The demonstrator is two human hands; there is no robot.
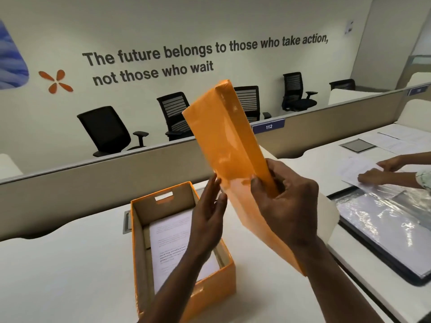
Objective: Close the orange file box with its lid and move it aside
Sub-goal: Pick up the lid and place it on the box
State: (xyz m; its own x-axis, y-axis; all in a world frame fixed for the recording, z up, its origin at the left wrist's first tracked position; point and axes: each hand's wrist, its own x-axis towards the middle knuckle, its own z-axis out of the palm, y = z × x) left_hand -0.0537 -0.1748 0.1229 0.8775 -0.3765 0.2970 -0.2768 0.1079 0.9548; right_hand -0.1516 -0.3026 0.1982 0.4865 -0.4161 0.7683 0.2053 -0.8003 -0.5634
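Observation:
The orange file box (pixel 211 292) stands uncovered on the white desk, with printed sheets (pixel 172 248) lying flat inside. The orange lid (pixel 224 141) is in the air above and right of the box, tilted steeply on its long edge. My right hand (pixel 286 203) grips the lid's right rim, thumb on the glossy face. My left hand (pixel 207 217) has its fingers spread and touches the lid's left edge, hovering over the box's right wall.
A grey partition (pixel 93 183) with a "112" tag runs behind the desk. Another person's hands (pixel 382 173) handle papers at the right, beside a black folder with plastic sleeves (pixel 384 227). Black office chairs (pixel 105 131) stand beyond the partition.

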